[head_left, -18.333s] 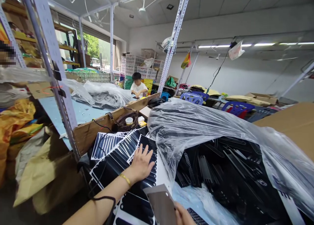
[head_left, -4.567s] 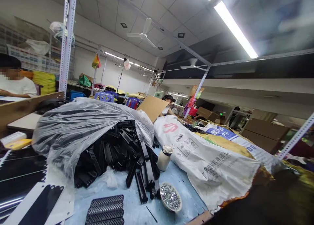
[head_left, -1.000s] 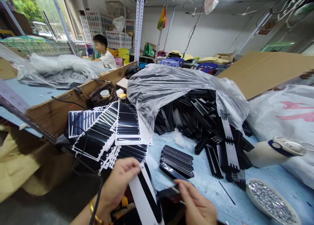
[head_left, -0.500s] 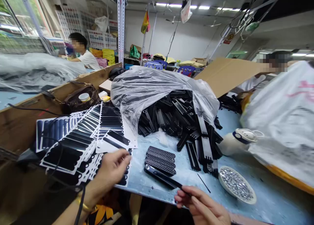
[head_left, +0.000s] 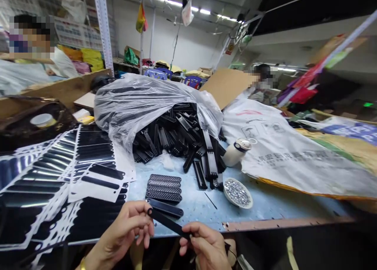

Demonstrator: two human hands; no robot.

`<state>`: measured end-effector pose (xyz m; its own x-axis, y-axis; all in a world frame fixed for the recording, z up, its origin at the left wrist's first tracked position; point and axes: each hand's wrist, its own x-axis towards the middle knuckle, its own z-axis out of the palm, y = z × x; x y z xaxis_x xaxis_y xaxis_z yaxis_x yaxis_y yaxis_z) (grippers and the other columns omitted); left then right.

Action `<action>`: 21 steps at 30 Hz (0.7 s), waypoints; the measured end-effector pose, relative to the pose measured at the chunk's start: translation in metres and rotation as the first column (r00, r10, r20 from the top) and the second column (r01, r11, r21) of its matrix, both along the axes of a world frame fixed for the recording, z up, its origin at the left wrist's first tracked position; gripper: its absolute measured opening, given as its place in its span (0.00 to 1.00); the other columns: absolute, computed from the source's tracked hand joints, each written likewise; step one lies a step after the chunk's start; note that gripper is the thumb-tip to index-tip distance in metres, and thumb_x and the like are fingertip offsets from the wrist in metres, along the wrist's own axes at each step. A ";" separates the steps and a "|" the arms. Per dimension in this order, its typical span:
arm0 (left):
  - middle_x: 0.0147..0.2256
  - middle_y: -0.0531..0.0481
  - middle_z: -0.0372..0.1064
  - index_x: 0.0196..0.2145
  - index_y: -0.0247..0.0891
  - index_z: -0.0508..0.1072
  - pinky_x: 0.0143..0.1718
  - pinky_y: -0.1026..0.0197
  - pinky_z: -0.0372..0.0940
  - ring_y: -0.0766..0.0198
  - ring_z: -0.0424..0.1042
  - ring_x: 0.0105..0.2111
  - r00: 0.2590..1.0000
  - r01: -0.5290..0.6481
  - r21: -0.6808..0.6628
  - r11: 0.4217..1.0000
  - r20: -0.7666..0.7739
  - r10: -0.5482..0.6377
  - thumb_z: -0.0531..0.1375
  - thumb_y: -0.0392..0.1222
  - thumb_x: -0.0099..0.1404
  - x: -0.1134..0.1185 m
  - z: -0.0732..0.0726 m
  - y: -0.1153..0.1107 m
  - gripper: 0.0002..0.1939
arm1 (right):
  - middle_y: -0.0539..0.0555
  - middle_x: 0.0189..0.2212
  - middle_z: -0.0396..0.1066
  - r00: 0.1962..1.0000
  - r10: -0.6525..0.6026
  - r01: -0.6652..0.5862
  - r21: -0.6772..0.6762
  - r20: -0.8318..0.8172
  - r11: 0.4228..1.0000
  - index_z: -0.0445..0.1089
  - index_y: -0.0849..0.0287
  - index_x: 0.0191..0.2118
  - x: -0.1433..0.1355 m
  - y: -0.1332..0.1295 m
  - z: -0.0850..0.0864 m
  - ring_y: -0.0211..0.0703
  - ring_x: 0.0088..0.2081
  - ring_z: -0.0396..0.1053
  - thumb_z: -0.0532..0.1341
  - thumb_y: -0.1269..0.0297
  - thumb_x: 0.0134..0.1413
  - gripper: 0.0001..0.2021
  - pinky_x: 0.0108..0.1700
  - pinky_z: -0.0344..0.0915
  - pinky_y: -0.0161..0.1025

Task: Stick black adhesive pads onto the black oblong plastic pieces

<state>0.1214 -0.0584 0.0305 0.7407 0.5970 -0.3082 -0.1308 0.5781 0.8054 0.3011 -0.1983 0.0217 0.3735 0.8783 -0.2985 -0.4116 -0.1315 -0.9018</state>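
Observation:
A flat black strip (head_left: 168, 222) with a round hole at one end is stretched between my hands, above the table's front edge. My left hand (head_left: 126, 225) pinches its left end near the hole. At the other end, my right hand (head_left: 206, 242) grips it between thumb and fingers. Just beyond lies a long black plastic piece (head_left: 165, 208) with rounded ends. Several black pieces with a lattice pattern (head_left: 163, 187) are lined up behind that one. To the left, a white backing sheet (head_left: 110, 193) bears two black strips and rests on other sheets of strips (head_left: 55, 172).
A clear plastic bag (head_left: 132, 101) spills a heap of black plastic parts (head_left: 171, 134) onto the blue table (head_left: 194, 211). At right are a bowl of small metal pieces (head_left: 238, 193), a white bottle (head_left: 235, 152) and a large white sack (head_left: 282, 144). Two people sit farther back.
My left hand has come across from the sheets to the strip's left end. The strip is now held at both ends, nearer me than the black piece. The view has swung right.

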 end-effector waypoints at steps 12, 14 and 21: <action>0.15 0.52 0.68 0.20 0.35 0.65 0.14 0.72 0.48 0.73 0.62 0.11 0.943 -0.187 0.275 0.943 -0.217 0.251 0.65 0.59 0.54 0.009 -0.008 -0.008 0.24 | 0.58 0.24 0.78 0.763 -0.063 0.128 -0.054 0.644 0.990 0.79 0.61 0.37 0.032 -0.019 -0.008 0.45 0.22 0.75 0.63 0.42 0.52 0.24 0.20 0.69 0.34; 0.15 0.52 0.68 0.20 0.35 0.65 0.14 0.72 0.48 0.73 0.62 0.11 0.941 -0.181 0.314 0.932 -0.221 0.257 0.65 0.59 0.54 0.010 -0.007 -0.009 0.24 | 0.58 0.28 0.79 0.519 -0.148 0.105 0.109 0.842 0.988 0.80 0.58 0.38 0.030 -0.014 0.009 0.45 0.26 0.76 0.63 0.51 0.56 0.16 0.26 0.72 0.35; 0.15 0.51 0.68 0.20 0.35 0.66 0.13 0.72 0.49 0.72 0.62 0.11 0.962 -0.088 0.247 0.965 -0.230 0.147 0.63 0.70 0.52 0.008 -0.009 -0.017 0.31 | 0.55 0.27 0.75 0.020 -0.318 -0.311 0.308 0.948 0.899 0.74 0.59 0.40 -0.003 0.019 0.008 0.43 0.28 0.73 0.59 0.63 0.61 0.08 0.30 0.71 0.36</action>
